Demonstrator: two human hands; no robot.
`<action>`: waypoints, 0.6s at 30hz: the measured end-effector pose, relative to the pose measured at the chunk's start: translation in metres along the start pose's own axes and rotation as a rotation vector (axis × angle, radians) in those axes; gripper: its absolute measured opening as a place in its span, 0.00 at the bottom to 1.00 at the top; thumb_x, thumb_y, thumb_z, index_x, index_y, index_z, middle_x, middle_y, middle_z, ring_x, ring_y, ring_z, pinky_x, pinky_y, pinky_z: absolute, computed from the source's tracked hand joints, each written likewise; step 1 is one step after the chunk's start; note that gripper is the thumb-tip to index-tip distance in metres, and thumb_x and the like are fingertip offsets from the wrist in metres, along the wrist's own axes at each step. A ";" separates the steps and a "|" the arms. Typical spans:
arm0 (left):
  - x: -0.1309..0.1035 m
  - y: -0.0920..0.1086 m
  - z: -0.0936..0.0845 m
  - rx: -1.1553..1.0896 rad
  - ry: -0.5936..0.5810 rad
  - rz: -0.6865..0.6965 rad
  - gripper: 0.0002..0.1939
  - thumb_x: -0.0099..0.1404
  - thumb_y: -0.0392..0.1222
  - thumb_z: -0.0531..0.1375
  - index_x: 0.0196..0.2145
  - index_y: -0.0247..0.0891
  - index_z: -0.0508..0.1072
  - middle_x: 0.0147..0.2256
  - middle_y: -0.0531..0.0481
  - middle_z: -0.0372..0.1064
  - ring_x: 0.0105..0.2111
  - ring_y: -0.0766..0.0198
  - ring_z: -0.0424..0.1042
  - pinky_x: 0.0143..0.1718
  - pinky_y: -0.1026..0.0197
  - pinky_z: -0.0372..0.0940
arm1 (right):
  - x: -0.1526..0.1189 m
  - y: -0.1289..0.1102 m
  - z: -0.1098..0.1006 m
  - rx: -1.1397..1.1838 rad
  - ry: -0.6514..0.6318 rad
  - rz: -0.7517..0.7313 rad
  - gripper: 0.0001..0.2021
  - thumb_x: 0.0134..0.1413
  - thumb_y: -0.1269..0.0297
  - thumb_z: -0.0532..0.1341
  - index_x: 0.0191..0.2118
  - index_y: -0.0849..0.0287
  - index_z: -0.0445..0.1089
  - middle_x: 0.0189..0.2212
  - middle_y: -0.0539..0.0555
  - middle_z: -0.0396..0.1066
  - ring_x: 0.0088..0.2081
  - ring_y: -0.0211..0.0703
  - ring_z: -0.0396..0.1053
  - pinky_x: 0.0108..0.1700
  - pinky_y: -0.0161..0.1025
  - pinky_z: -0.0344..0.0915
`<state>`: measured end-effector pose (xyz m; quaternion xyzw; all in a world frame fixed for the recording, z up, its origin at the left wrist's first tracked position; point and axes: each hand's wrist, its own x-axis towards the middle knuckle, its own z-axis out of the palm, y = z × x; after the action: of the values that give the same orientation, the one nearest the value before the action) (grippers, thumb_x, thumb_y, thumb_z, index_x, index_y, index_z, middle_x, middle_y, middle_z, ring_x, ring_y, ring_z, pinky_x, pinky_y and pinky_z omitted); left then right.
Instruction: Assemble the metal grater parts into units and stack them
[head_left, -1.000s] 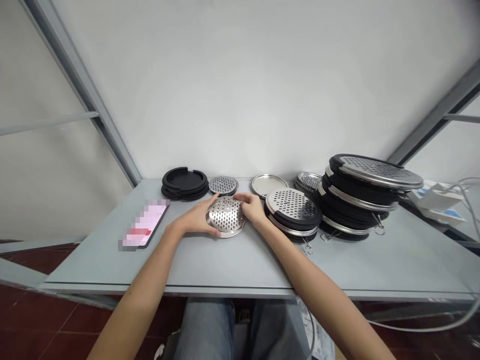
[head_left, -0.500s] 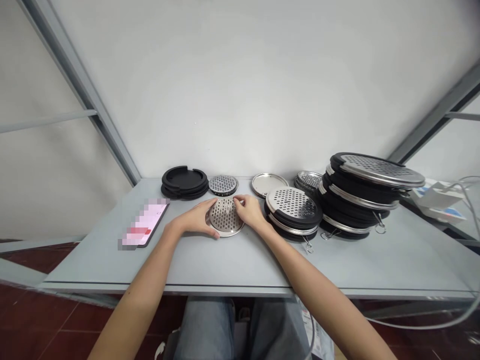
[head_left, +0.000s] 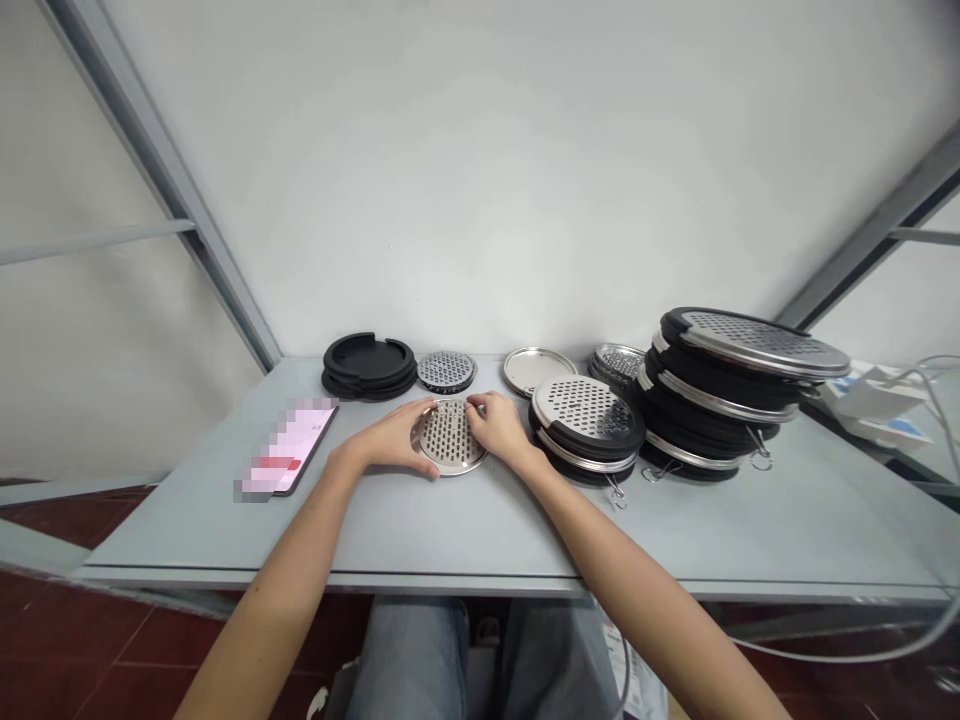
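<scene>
A round metal disc with many small holes (head_left: 451, 438) lies flat on the grey table, between my hands. My left hand (head_left: 394, 437) curves around its left side, thumb at the near rim and fingers at the far left rim. At the disc's right side, my right hand (head_left: 495, 425) has its thumb and fingers pressed together on the edge. Behind it sits a small stack of perforated discs (head_left: 447, 369). Right of my right hand is a stack of black rings and metal discs (head_left: 587, 412) with a wire clasp.
Black rings (head_left: 369, 365) are stacked at the back left, with a phone (head_left: 294, 448) nearer me. A plain metal plate (head_left: 538, 370) and more perforated discs (head_left: 618, 360) lie at the back. A tall black-and-metal stack (head_left: 724, 395) stands right; white boxes (head_left: 881, 405) are beyond.
My right fingers have shifted slightly left along the disc's edge. My left hand stays around its left side.
</scene>
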<state>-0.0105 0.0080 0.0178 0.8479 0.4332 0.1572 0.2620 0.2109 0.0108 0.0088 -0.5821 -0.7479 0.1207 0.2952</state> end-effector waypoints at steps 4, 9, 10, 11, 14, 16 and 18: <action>0.001 0.000 0.000 0.019 -0.017 0.000 0.59 0.37 0.61 0.74 0.64 0.40 0.59 0.67 0.39 0.48 0.67 0.41 0.47 0.67 0.44 0.46 | 0.000 -0.001 0.001 0.005 -0.022 -0.009 0.15 0.62 0.62 0.55 0.46 0.62 0.76 0.42 0.60 0.77 0.43 0.48 0.73 0.48 0.38 0.64; 0.001 0.000 0.000 0.023 -0.033 -0.001 0.57 0.38 0.61 0.74 0.63 0.40 0.61 0.68 0.39 0.46 0.67 0.41 0.46 0.67 0.44 0.46 | 0.001 0.000 0.003 0.118 -0.023 0.031 0.15 0.60 0.63 0.57 0.47 0.63 0.75 0.41 0.60 0.78 0.41 0.48 0.74 0.47 0.39 0.66; 0.001 -0.001 0.000 0.019 -0.027 0.001 0.57 0.38 0.60 0.74 0.63 0.40 0.61 0.68 0.39 0.47 0.67 0.41 0.46 0.67 0.44 0.46 | 0.001 0.000 0.003 0.153 -0.026 0.044 0.14 0.60 0.63 0.58 0.47 0.63 0.75 0.41 0.60 0.78 0.41 0.47 0.74 0.47 0.39 0.66; 0.001 -0.001 0.000 0.015 -0.021 0.000 0.57 0.38 0.60 0.74 0.63 0.40 0.61 0.68 0.39 0.47 0.67 0.41 0.47 0.67 0.44 0.46 | 0.001 0.000 0.003 0.191 -0.031 0.055 0.14 0.59 0.63 0.59 0.47 0.63 0.75 0.41 0.59 0.78 0.41 0.47 0.74 0.46 0.39 0.66; 0.000 -0.001 0.000 0.013 -0.006 -0.033 0.61 0.36 0.60 0.74 0.65 0.40 0.58 0.68 0.38 0.47 0.67 0.40 0.47 0.67 0.44 0.47 | 0.002 0.001 0.005 0.280 -0.039 0.046 0.13 0.58 0.63 0.60 0.45 0.62 0.75 0.40 0.57 0.78 0.40 0.45 0.74 0.46 0.38 0.67; 0.000 -0.001 0.000 0.018 -0.006 -0.064 0.63 0.36 0.60 0.74 0.66 0.39 0.56 0.68 0.37 0.46 0.67 0.39 0.47 0.67 0.44 0.47 | 0.001 0.001 0.006 0.310 -0.044 0.020 0.12 0.57 0.63 0.61 0.44 0.61 0.75 0.39 0.57 0.78 0.39 0.44 0.74 0.46 0.39 0.67; 0.000 0.000 0.000 0.018 -0.006 -0.076 0.64 0.35 0.60 0.74 0.66 0.38 0.55 0.68 0.37 0.46 0.67 0.39 0.47 0.67 0.43 0.47 | 0.001 0.001 0.007 0.335 -0.051 0.006 0.12 0.56 0.64 0.62 0.44 0.61 0.75 0.39 0.57 0.78 0.40 0.44 0.74 0.46 0.39 0.67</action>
<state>-0.0105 0.0077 0.0174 0.8337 0.4657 0.1409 0.2614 0.2074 0.0130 0.0035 -0.5239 -0.7228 0.2593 0.3686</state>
